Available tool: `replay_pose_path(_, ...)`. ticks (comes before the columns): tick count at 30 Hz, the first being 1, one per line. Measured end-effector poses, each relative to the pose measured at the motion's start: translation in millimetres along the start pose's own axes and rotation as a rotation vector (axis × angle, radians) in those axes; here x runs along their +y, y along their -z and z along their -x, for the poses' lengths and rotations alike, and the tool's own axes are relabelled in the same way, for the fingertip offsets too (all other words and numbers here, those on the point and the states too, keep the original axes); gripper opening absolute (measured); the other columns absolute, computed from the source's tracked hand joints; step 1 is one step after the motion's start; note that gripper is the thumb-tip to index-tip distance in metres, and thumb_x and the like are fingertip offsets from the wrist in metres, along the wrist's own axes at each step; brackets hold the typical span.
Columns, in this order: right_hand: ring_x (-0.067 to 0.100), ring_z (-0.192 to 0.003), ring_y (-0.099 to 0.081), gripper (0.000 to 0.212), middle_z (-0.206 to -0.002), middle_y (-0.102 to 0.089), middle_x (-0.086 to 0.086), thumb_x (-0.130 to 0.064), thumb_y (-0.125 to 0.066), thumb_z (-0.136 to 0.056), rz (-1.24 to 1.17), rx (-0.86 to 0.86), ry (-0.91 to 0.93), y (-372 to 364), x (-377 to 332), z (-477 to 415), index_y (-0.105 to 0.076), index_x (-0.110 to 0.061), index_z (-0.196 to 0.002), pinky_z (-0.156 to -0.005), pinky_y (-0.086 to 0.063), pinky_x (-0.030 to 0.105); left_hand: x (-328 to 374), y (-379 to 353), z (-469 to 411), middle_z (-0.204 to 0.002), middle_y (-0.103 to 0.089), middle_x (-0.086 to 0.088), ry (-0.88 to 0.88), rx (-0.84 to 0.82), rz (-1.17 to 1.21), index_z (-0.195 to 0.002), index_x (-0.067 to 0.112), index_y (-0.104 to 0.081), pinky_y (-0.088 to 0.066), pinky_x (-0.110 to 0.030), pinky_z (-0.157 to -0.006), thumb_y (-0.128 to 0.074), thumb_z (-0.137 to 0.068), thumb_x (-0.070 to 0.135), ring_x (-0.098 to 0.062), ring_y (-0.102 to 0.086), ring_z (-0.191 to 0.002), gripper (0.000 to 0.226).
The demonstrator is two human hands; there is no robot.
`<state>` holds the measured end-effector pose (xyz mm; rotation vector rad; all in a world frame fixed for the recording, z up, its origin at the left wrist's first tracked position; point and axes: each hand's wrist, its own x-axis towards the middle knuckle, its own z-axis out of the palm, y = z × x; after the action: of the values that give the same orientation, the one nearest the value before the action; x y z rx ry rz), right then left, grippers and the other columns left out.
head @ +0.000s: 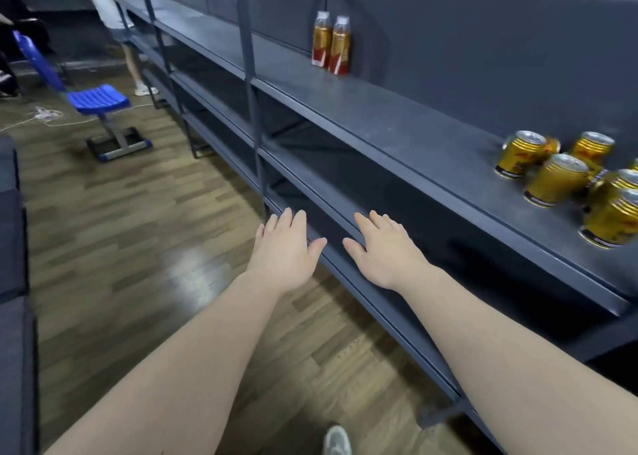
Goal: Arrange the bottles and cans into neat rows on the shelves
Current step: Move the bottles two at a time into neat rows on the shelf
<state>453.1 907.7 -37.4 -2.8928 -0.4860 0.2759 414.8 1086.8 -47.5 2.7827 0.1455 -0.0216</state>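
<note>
Person stands facing the grey shelf point(379, 120) with both bare arms stretched out toward it. Left hand point(283, 247) is flat, palm down, fingers straight and slightly spread, holding nothing. Right hand point(383, 251) is the same: flat, palm down, nothing in it. Both hands are in front of the shelf's lower levels, just beside each other; can't tell if either touches an edge.

Two bottles point(331, 44) with orange-red labels and white caps stand upright and touching at the back of the shelf's top level, well apart from the hands. Gold cans point(566, 182) sit in a loose bunch on that same level, toward its right end and not in rows. A couple of them look tipped over behind the standing ones, hard to tell.

A blue chair point(98, 99) is on the wood floor point(138, 230) out from the shelf's far end. A white cable point(45, 114) lies beyond the chair. Another person point(114, 13) stands at the shelf's far end. A shoe point(337, 441) shows near the shelf's foot.
</note>
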Motion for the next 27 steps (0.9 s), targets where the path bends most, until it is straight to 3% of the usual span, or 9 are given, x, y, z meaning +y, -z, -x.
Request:
replay_pose_path(5,0.030,-0.153,-0.006,0.064,-0.166,-0.013,0.010,-0.051,-0.027,-0.106,-0.016,-0.013,0.084,2,-13,-73,-0.014,-0.019,-0.159,-0.124,-0.008,0.045,-22,11,-55,-0.164,-0.020,-0.010,0.085,0.010,-0.052,-0.155,0.012,-0.024,-0.013,-0.047,-0.122,-0.037,-0.103,0.051,-0.032,-0.016,-0.150,0.066)
replay_pose_path(17,0.029,-0.154,-0.004,0.067,-0.167,-0.011,0.010,-0.053,-0.027,-0.105,-0.010,0.006,0.208,40,-15,-238,-0.010,-0.019,-0.160,-0.124,-0.006,0.044,-34,46,-190,-0.161,-0.024,-0.011,0.143,0.056,-0.065,-0.149,0.012,-0.030,-0.013,-0.046,-0.122,-0.039,-0.103,0.048,-0.033,-0.019,-0.149,0.059)
replay_pose_path(27,0.029,-0.154,-0.002,0.064,-0.166,-0.013,0.011,-0.050,-0.030,-0.105,0.000,0.078,0.224,56,-42,-361,-0.017,-0.017,-0.158,-0.124,-0.004,0.045,-90,65,-313,-0.163,-0.023,-0.011,0.123,0.084,-0.062,-0.151,0.013,-0.029,-0.016,-0.044,-0.121,-0.038,-0.103,0.050,-0.033,-0.020,-0.148,0.062)
